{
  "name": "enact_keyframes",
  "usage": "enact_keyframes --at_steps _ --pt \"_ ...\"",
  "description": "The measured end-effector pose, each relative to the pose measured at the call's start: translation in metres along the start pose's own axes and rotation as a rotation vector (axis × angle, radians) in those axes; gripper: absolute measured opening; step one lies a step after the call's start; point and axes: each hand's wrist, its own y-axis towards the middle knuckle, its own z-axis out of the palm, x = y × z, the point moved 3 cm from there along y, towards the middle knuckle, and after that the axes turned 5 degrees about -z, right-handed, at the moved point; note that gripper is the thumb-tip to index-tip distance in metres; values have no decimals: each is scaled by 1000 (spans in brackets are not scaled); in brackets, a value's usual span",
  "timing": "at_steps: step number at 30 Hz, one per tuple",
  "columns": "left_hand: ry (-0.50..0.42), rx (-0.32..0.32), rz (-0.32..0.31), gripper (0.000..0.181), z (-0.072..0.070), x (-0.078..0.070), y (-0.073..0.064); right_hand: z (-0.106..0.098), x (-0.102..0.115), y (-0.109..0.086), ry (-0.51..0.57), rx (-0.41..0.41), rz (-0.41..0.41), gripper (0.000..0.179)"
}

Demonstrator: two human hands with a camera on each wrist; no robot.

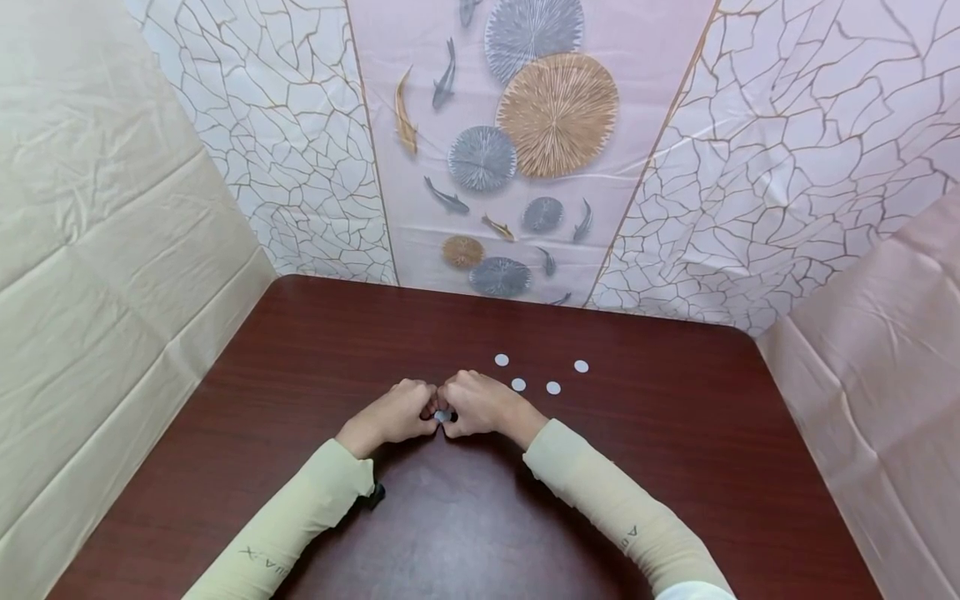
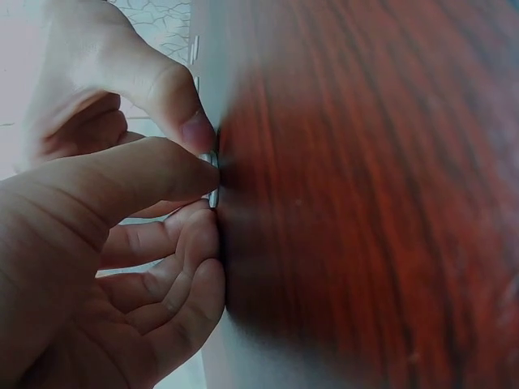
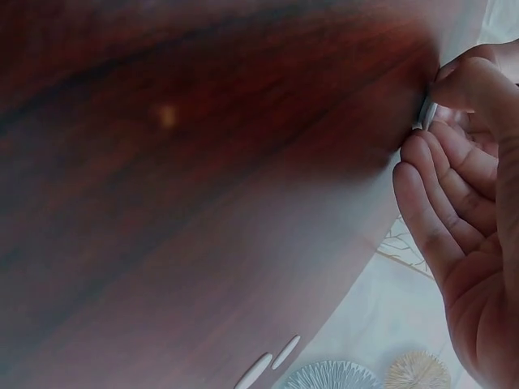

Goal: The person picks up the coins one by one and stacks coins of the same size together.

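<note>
Head view: a pale disc sits between two hands that meet over the worktop

The left hand [image 1: 399, 412] and right hand [image 1: 482, 404] are together, fingers bent inward and the tips touching or nearly so. The pale disc [image 1: 442, 416] lies in the small gap between them, low at the worktop [image 1: 675, 433], with both hands pinching it from opposite sides. Much of it is covered by fingers.

The left wrist view shows the disc edge-on as a thin bright strip, with the left thumb [image 2: 174, 174] across it, the left fingers [image 2: 182, 308] just beside it and the right thumb [image 2: 174, 97] at its other end. In the right wrist view it shows between the right thumb and the curved right fingers [image 3: 446, 186]; whether its underside rests fully on the worktop cannot be told.

Four white discs [image 1: 518, 384] lie flat and apart from one another, beyond and to the right of the right hand, the closest of them near its knuckles. Pale sleeves [image 1: 300, 504] cover both forearms.
</note>
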Motion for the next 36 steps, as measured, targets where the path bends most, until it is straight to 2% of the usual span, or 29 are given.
enact_keyframes --at_steps 6,12,36 --pt "-13 22 -14 10 0 -1 -1 -2 2 0 5 -9 -5 12" --pt "-7 18 -16 9 1 -1 -1 -2 3 0 9 -17 -13 13" --pt "-15 -11 32 11 0 0 -3 -4 3 -2 61 -8 -27 10"
